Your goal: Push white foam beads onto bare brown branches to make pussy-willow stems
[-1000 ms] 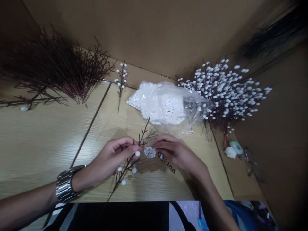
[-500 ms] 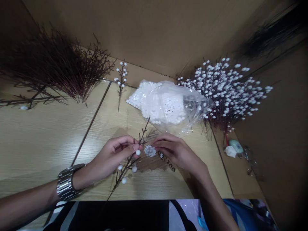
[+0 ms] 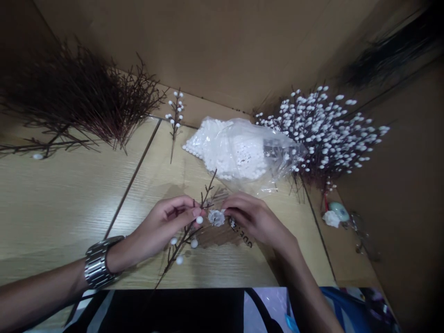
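The left hand (image 3: 169, 221) was closed on a dark twig (image 3: 177, 249), pinching it between thumb and fingers near the middle of its length. The twig slanted over the desk (image 3: 62, 199), its forked, bare tip pointing away from the person and its thin stem end pointing back toward the near edge. Four white balls (image 3: 179, 260) showed on it, one right by the left thumb and the others lower along the branches.

The right hand (image 3: 258, 218) was on the other side of a crinkled whitish clump (image 3: 216, 217), its fingertips drawn together at the clump's right edge. A small pale spot showed at those fingertips, but whether the grip held anything could not be told. The clump sat between the two hands, over a brown piece (image 3: 222, 237) printed with dark letters. A metal watch (image 3: 100, 262) circled the left wrist.

Beyond the hands lay a clear plastic bag (image 3: 236, 148) full of small white balls. To the left of it was a single sprig (image 3: 176, 115) with white balls on its upper part, and farther left a big heap of bare brown twigs (image 3: 83, 97). Just beside the bag's right end stood a dense bundle of white-balled stems (image 3: 322, 132). Nearer the person, below that bundle, a pale green rounded object (image 3: 340, 211) lay against a white lump (image 3: 331, 219).
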Tool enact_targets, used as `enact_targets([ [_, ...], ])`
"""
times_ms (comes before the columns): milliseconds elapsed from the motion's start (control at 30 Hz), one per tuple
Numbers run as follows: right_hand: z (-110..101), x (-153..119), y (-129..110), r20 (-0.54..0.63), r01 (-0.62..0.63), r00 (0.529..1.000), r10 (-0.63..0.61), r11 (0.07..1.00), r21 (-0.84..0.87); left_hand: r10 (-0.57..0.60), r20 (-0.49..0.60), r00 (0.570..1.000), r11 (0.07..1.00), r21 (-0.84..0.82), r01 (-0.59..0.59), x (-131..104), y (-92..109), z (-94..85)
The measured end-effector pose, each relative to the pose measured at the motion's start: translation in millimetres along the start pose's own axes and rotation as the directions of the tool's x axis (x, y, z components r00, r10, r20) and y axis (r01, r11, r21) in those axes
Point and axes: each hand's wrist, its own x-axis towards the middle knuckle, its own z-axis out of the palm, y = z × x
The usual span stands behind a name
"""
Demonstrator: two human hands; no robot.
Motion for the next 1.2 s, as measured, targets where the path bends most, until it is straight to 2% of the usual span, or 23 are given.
enact_targets([
  [167,1.0,-0.3,0.4,0.003,-0.005,1.0,0.005,1.0,-0.019,-0.018,-0.006,1.0,1.0,-0.019,0.018,0.7,0.7,0.9],
  [233,0.9,-0.6,-0.2,-0.019,-0.014,1.0,0.014,1.0,0.024,-0.026,-0.013,1.0,1.0,-0.018,0.026,0.2,2.6,1.8],
  [367,2.4,-3.8,-6.1,-0.197,-0.049,0.975,0.103,0.964,0.262,-0.017,-0.005,1.0,1.0,0.01,0.017,-1.5,5.1,2.0],
  [433,6.2,-5.2,-11.7,-0.271,-0.067,0.939,0.211,0.885,0.46,-0.017,-0.001,1.0,1.0,0.021,0.017,-1.5,4.5,1.4],
  [533,15.5,-2.7,-20.4,-0.247,-0.052,0.907,0.342,0.671,0.739,-0.005,-0.008,1.0,1.0,0.002,0.005,-0.4,1.4,0.5],
  [600,21.8,2.3,-24.3,-0.213,-0.033,0.902,0.375,0.553,0.832,0.007,-0.006,1.0,0.999,-0.033,-0.007,0.3,-1.3,0.1],
  [667,26.2,8.1,-26.0,-0.198,-0.035,0.892,0.406,0.499,0.866,0.01,0.003,1.0,0.997,-0.074,-0.009,0.3,-3.4,-0.4],
  [800,30.3,14.7,-25.3,-0.208,-0.063,0.866,0.454,0.511,0.857,0.016,0.012,1.0,0.995,-0.097,-0.015,-0.9,-3.8,-1.0],
  [967,35.4,13.2,-25.8,-0.217,-0.093,0.878,0.427,0.597,0.797,-0.008,-0.008,1.0,0.997,-0.077,0.008,-0.6,-4.1,-1.7],
  [1200,41.0,11.3,-25.7,-0.204,-0.081,0.89,0.408,0.581,0.81,-0.023,0.028,0.999,0.991,-0.129,0.026,-1.7,-4.2,-2.1],
])
